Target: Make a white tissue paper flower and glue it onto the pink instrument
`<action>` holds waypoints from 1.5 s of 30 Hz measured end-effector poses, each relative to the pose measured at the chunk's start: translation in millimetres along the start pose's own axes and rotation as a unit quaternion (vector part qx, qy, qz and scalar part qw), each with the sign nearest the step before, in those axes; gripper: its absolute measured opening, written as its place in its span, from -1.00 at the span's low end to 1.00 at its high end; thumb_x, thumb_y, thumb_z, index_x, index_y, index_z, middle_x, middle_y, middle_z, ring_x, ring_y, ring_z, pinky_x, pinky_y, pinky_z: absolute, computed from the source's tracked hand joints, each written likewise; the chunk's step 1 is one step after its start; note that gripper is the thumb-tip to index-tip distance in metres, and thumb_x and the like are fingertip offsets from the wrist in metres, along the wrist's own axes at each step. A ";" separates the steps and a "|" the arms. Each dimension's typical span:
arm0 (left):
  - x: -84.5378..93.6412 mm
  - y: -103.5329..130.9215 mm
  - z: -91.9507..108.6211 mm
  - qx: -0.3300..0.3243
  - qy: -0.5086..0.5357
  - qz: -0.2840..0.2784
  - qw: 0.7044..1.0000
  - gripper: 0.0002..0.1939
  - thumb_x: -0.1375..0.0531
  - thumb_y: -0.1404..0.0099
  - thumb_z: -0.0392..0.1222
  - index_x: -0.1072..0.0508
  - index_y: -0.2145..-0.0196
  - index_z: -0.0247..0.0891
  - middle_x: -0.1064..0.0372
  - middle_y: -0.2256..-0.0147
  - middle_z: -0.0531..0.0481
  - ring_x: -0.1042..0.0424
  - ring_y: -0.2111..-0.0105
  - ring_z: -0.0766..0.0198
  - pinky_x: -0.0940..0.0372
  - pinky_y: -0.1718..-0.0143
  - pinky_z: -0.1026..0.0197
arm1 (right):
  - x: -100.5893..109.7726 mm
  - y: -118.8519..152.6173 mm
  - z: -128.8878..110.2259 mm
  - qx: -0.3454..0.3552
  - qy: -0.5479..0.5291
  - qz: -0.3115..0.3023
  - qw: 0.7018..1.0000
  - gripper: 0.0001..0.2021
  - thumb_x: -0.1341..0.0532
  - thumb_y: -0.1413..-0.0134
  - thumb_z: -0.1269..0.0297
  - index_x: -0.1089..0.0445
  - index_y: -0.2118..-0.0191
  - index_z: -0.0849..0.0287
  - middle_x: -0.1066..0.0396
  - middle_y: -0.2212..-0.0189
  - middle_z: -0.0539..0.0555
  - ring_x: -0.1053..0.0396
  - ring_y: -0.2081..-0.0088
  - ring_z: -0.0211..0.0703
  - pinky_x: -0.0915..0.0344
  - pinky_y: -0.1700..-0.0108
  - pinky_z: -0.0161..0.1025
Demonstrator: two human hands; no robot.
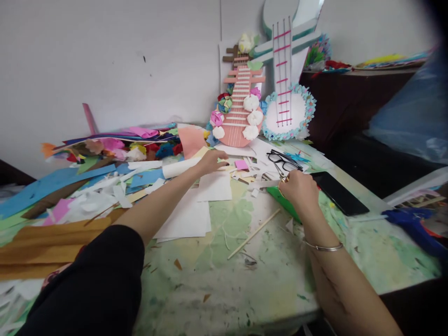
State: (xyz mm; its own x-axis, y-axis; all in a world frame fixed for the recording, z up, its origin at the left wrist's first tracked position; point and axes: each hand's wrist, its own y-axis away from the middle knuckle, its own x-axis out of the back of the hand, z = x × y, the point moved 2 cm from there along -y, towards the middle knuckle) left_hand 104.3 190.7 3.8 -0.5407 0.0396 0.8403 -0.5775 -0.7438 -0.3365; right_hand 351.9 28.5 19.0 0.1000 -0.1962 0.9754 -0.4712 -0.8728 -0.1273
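My left hand (pixel 212 162) reaches over the paper scraps, fingers apart, beside a white paper roll (pixel 180 167) and above white sheets (pixel 185 217). A pink paper square (pixel 241 164) lies just right of its fingertips. My right hand (pixel 299 186) is closed round the handles of scissors (pixel 279 171), whose blades point up and away toward black glasses (pixel 284 160). Under and beside that hand is a green piece (pixel 282 199). A thin wooden stick (pixel 254 234) lies nearer to me on the table.
Decorated paper instruments, one pink (pixel 238 126) and one white and teal (pixel 285 112), lean at the back wall. A phone (pixel 339 192) and a blue tool (pixel 415 228) lie right. Coloured paper (pixel 52 186) covers the table's (pixel 224 289) left side.
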 end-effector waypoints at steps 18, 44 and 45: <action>39.5 234.6 24.1 -0.070 -0.044 -0.032 0.996 -0.60 -0.26 -0.20 -0.08 -0.39 0.03 -0.27 -0.41 -0.02 -0.26 -0.35 -0.09 0.05 -0.29 -0.10 -0.04 | -0.6 7.1 -19.1 0.121 -0.154 -0.005 0.981 -0.71 -0.18 -0.03 0.28 -0.49 0.13 0.25 -0.49 0.33 0.24 -0.44 0.23 0.10 -0.25 0.27 -0.18; 21.1 246.7 62.2 -0.105 -0.144 0.094 0.980 -0.80 -0.12 -0.27 -0.31 -0.56 0.34 -0.25 -0.56 0.28 -0.11 -0.53 0.25 0.16 -0.47 0.23 0.14 | -37.5 93.3 -83.3 0.351 -0.245 -0.186 0.884 -0.93 -0.29 0.03 0.28 -0.46 0.40 0.16 -0.37 0.62 -0.03 -0.30 0.53 -0.21 -0.04 0.44 -0.33; 21.2 247.6 61.9 -0.102 -0.140 0.104 0.979 -0.80 -0.12 -0.26 -0.31 -0.57 0.35 -0.25 -0.57 0.29 -0.11 -0.54 0.26 0.17 -0.48 0.24 0.14 | -36.9 94.4 -83.7 0.350 -0.252 -0.192 0.882 -0.93 -0.29 0.03 0.29 -0.45 0.41 0.15 -0.36 0.64 -0.04 -0.30 0.54 -0.22 -0.05 0.45 -0.34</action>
State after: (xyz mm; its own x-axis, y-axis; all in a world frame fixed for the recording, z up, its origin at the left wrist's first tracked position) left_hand -12.3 -33.9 -35.3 -0.4876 -0.3038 0.8185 -0.5979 -0.5670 -0.5666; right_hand 230.3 -9.2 -14.0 0.5937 0.1533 0.7899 0.3210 -0.9453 -0.0578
